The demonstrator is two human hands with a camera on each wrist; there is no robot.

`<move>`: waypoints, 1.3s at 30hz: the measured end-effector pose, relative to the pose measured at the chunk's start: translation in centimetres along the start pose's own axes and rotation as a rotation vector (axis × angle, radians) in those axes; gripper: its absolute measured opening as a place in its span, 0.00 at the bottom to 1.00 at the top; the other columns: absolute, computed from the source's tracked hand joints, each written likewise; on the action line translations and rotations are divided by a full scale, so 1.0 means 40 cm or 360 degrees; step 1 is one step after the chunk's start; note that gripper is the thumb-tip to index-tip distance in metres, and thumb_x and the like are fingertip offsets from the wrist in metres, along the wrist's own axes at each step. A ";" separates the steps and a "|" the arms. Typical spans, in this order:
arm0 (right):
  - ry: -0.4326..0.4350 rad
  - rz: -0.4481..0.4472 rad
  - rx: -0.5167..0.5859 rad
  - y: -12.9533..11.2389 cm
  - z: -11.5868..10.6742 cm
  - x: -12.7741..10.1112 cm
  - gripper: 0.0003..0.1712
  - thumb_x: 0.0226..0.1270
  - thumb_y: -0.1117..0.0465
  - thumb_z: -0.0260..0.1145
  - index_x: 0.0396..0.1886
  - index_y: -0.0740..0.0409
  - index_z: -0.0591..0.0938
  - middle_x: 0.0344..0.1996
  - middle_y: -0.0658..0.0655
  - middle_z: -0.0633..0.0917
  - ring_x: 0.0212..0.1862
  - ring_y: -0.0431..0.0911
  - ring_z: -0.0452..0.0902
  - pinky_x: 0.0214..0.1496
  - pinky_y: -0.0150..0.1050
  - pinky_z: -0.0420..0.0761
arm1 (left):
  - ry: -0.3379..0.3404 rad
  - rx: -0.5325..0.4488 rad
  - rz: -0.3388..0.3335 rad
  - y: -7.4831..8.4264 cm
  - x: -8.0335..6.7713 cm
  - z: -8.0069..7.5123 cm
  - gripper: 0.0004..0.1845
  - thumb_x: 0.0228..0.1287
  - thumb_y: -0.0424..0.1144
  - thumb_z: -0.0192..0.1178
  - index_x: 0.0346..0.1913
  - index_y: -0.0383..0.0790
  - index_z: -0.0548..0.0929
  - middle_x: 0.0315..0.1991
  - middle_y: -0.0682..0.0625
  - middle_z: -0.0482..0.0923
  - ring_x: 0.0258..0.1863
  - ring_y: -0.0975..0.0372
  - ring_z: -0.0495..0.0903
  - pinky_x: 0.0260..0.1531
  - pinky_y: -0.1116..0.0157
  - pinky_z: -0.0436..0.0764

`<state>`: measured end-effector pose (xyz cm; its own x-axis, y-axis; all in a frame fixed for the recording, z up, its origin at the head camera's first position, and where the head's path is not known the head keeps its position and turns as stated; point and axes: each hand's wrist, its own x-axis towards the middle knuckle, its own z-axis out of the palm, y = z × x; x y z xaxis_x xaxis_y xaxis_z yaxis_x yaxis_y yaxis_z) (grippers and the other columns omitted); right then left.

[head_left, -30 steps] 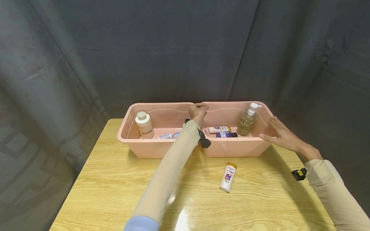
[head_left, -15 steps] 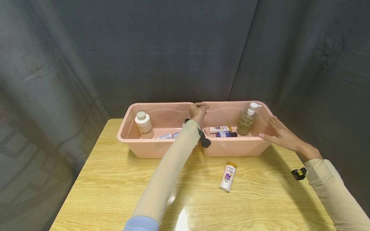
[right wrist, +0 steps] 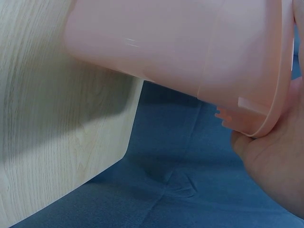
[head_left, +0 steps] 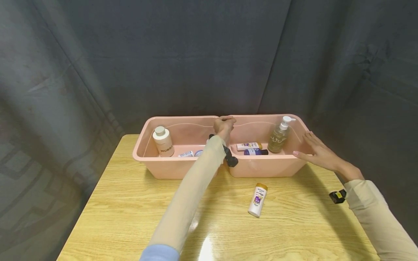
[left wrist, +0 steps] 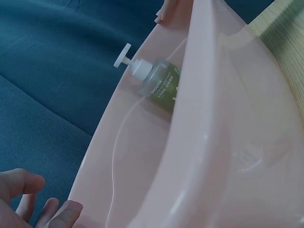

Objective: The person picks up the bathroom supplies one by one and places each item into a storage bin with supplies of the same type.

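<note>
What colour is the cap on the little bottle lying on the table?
The cap is golden yellow, on a white bottle. The head view shows it best.

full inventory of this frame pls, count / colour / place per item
pink tubs: 2, pink, side by side at the table's far edge
round-capped bottle: 1, cream, upright in the left tub
small items: at least 2, pale blue and white, left tub floor, too small to identify
pump bottle: 1, olive with white pump, upright in the right tub
tubes: 2, one white, one dark purple, lying in the right tub
small bottle: 1, white with gold cap, lying on the table
table: 1, light wood
curtain: dark grey, behind
left hand: grips the tubs' meeting rims
right hand: flat against the right tub's end
</note>
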<state>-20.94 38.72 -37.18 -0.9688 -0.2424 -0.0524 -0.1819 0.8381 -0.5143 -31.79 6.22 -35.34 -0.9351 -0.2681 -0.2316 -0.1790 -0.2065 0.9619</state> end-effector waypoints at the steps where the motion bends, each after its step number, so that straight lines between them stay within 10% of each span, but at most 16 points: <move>1: 0.0001 -0.0002 0.0000 0.000 0.000 0.000 0.57 0.69 0.42 0.62 0.78 0.67 0.41 0.77 0.69 0.36 0.76 0.59 0.19 0.69 0.72 0.32 | -0.0002 -0.0011 0.0001 0.001 0.000 0.000 0.07 0.55 0.25 0.69 0.36 0.36 0.88 0.32 0.50 0.82 0.34 0.59 0.81 0.44 0.62 0.84; 12: 0.0002 -0.0017 0.0005 0.000 0.001 0.002 0.57 0.69 0.42 0.63 0.78 0.68 0.41 0.77 0.69 0.36 0.76 0.60 0.21 0.69 0.70 0.32 | -0.0072 -0.0095 0.0035 0.001 0.002 -0.006 0.06 0.56 0.23 0.67 0.37 0.32 0.86 0.32 0.46 0.83 0.48 0.45 0.83 0.49 0.56 0.83; 39: 0.0005 -0.0023 0.0007 0.003 0.001 0.001 0.57 0.69 0.43 0.63 0.78 0.66 0.40 0.77 0.68 0.35 0.76 0.60 0.21 0.69 0.71 0.32 | -0.0187 -0.0265 0.0108 0.033 0.001 -0.029 0.09 0.58 0.21 0.66 0.43 0.24 0.84 0.38 0.36 0.85 0.47 0.42 0.84 0.48 0.51 0.82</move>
<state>-20.98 38.78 -37.28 -0.9665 -0.2531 -0.0422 -0.1953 0.8324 -0.5187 -31.70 4.85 -34.24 -0.9743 -0.1771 -0.1389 -0.0703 -0.3469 0.9353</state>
